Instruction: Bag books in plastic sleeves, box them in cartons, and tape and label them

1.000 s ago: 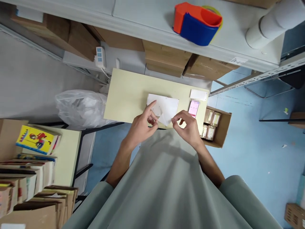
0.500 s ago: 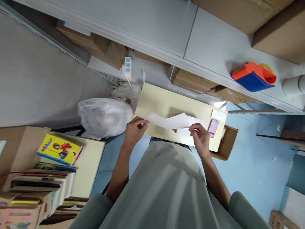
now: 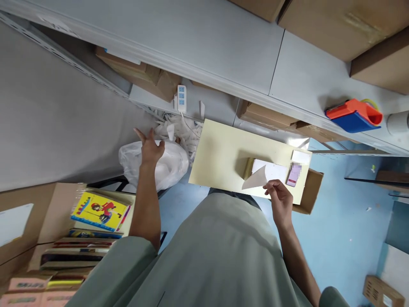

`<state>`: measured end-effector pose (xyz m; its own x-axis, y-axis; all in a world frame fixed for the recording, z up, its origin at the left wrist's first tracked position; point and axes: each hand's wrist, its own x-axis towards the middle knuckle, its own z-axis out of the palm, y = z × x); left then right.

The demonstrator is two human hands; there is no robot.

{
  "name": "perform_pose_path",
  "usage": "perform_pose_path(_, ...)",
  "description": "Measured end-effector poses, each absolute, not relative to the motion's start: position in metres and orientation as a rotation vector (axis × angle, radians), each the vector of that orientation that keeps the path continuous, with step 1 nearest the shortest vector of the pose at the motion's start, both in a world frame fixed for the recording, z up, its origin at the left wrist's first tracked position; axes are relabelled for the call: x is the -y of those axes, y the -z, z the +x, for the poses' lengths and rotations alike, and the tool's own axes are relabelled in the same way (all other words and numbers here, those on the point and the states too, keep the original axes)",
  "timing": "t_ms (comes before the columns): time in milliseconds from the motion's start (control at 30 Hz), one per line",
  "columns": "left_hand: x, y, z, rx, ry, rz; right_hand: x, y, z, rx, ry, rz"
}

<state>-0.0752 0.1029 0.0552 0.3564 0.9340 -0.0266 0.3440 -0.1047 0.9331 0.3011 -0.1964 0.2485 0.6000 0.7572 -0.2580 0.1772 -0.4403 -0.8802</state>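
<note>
two bare hands are well apart: the right hand [image 3: 280, 200] by the near edge of the pale yellow desk [image 3: 217, 149], the left hand [image 3: 151, 149] out to the left, over or beside a plastic bag [image 3: 174, 162]; whether it touches the bag i cannot tell. the right fingers are pressed together, pinching one corner of a white sheet [image 3: 255, 179], which is up off the surface in front of a white-topped box [image 3: 271, 169]; the left fingers are spread, with nothing seen between them. as far as shows, the sheet is in hand and not yet laid down, while white scraps [image 3: 194, 138] lie heaped beyond the bag, to the left of the desk, so i judge that some paper has been dealt with and this piece is left. the sheet is thin, matt and limp, creased to a point at its far end; the box is flat-topped, with a brownish side on its left. the bag is crinkled, translucent and slack, the scraps narrow and curled. farther right lie a smooth, glossy phone [image 3: 292, 175] and a flat white card [image 3: 301, 157].
</note>
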Motion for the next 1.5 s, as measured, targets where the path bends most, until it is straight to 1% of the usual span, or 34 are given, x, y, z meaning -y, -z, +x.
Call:
perform_pose_path(100,-0.097,-0.062,-0.055,-1.570,-0.802,1.511,0.201,-0.253,0.302,0.752,-0.805,-1.982)
perform_pose_path(167,-0.078,-0.071,-0.026,-1.686,-0.642,1.452,0.206,-0.254,0.303,0.760,-0.790,-2.013)
perform_pose_path(233,-0.048,-0.085,0.013,-1.609,-0.516,1.454,0.211,-0.253,0.306,0.781,-0.758,-2.037)
perform_pose_path(400,0.055,-0.145,0.114,-1.089,-0.459,1.290,0.219,-0.250,0.313,1.003,-0.604,-2.057)
perform_pose_path(500,0.108,-0.180,0.154,-1.025,-0.435,1.137,0.223,-0.245,0.316,1.201,-0.552,-2.010)
perform_pose_path(600,0.141,-0.196,0.178,-1.044,-0.486,0.982,0.232,-0.234,0.321,1.360,-0.560,-1.941)
perform_pose_path(767,0.170,-0.184,0.203,-1.069,-0.513,0.811,0.254,-0.209,0.339,1.482,-0.635,-1.881)
perform_pose_path(900,0.185,-0.168,0.223,-1.140,-0.553,0.723,0.273,-0.197,0.368,1.524,-0.765,-1.810)
perform_pose_path(967,0.189,-0.161,0.233,-1.150,-0.588,0.687,0.283,-0.193,0.390,1.428,-0.777,-1.821)
perform_pose_path(1100,0.192,-0.149,0.249,-1.144,-0.603,0.661,0.303,-0.178,0.444,1.043,-0.763,-1.940)
perform_pose_path(1200,0.198,-0.144,0.257,-1.130,-0.571,0.666,0.315,-0.162,0.474,0.853,-0.892,-1.952)
perform_pose_path(1367,0.214,-0.140,0.271,-1.137,-0.549,0.668,0.328,-0.138,0.490,0.698,-1.142,-1.875)
perform_pose_path(1500,0.227,-0.133,0.278,-1.161,-0.542,0.665,0.333,-0.128,0.498,0.679,-1.177,-1.849)
